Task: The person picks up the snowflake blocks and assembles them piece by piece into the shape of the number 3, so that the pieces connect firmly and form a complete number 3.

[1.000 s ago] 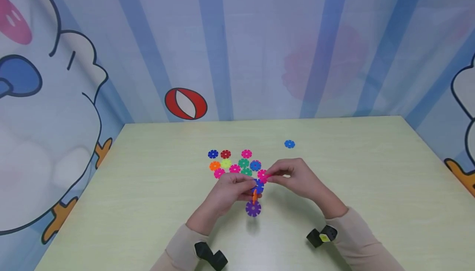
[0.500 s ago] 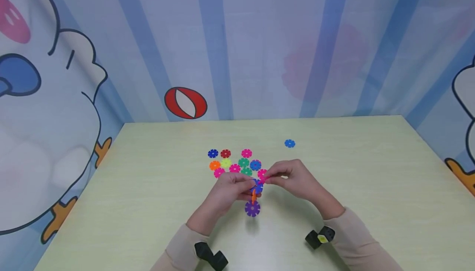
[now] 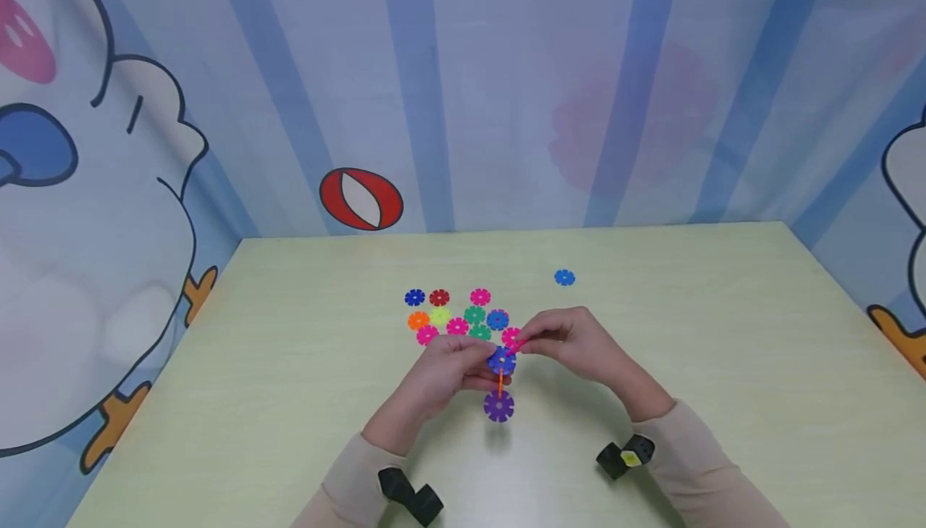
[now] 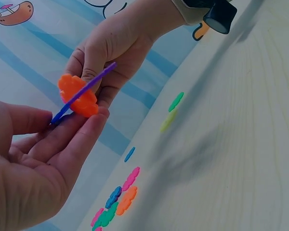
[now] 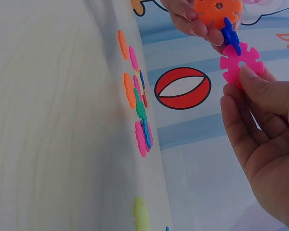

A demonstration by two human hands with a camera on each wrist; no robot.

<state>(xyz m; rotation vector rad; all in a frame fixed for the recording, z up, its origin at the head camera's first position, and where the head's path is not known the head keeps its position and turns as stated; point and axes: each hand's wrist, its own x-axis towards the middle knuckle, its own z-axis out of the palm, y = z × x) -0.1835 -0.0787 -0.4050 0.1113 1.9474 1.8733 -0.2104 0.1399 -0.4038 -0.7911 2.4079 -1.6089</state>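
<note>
My left hand (image 3: pixel 447 374) pinches a blue notched disc (image 3: pixel 502 362) between thumb and fingers, above the table. An orange notched disc (image 4: pixel 89 104) is joined to the blue one, and a purple notched disc (image 3: pixel 499 407) hangs below, attached to the orange. Held by its edge in my right hand (image 3: pixel 579 341) is a pink notched disc (image 5: pixel 229 64). Its rim meets the blue disc's rim in the right wrist view, the two standing at an angle. How deeply their slots are engaged I cannot tell.
Several loose notched discs lie flat beyond the hands, among them a red disc (image 3: pixel 439 297), an orange disc (image 3: pixel 418 320) and a green disc (image 3: pixel 474 314). A lone blue disc (image 3: pixel 565 277) lies farther right. A printed backdrop (image 3: pixel 506 110) stands behind the table (image 3: pixel 289 367).
The joined discs have turned slightly, so the orange one looks thinner and the blue one faces the head camera more. The purple disc has swung a little right. Both hands stay nearly in place.
</note>
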